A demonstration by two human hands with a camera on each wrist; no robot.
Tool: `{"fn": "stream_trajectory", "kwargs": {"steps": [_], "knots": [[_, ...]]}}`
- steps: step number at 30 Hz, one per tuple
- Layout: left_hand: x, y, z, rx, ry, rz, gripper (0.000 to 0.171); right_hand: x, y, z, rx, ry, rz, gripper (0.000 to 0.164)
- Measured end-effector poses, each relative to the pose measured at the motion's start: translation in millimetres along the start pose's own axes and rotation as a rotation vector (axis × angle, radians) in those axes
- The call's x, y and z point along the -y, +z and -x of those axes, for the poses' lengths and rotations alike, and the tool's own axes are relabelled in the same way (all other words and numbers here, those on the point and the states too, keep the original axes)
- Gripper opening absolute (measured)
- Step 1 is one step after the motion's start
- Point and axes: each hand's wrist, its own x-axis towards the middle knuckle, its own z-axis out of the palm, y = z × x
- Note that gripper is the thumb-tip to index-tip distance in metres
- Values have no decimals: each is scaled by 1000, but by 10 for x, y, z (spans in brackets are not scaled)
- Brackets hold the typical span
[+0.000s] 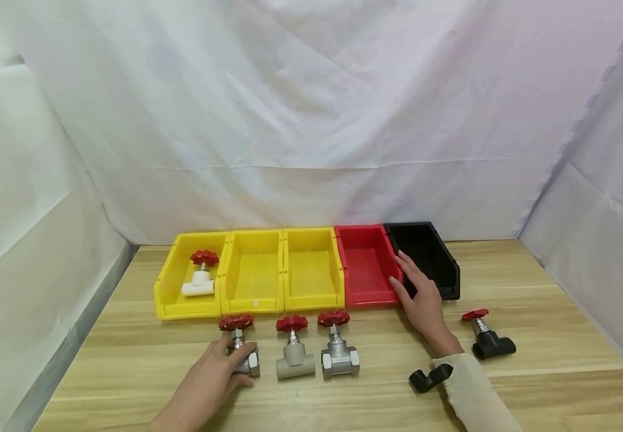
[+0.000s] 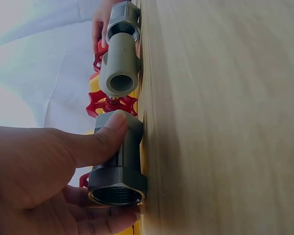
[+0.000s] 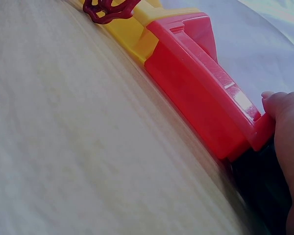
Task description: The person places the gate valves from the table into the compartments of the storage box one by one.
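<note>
On our wooden table point(image 1: 376, 402) stands a row of bins point(image 1: 252, 305), and our right hand point(image 1: 425, 303) rests, fingers loosely spread, at the wall where red meets black. Our left hand point(image 1: 211, 375) grips the metal valve point(image 1: 254, 363) between thumb and fingers, just in front of the row; for a steady hold, we'd best press squarely on its body, clear of the red handwheel point(image 1: 236, 322).

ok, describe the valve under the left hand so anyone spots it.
On the wooden table, in front of the bins, three red-wheeled valves form a row. Take the leftmost valve. Unlike the dull grey middle valve, it's silvery metal; unlike the silvery right one, it's gripped by the left hand.
</note>
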Motion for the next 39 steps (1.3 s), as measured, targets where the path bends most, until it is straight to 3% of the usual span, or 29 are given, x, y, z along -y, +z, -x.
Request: {"fn": "stream_trajectory", "kwargs": {"steps": [7, 39], "knots": [[-6, 12, -19, 20, 2, 6, 45, -9, 9, 4, 1, 6, 4, 54], [11, 1, -46, 66, 40, -39, 42, 36, -3, -3, 7, 13, 13, 56]]}}
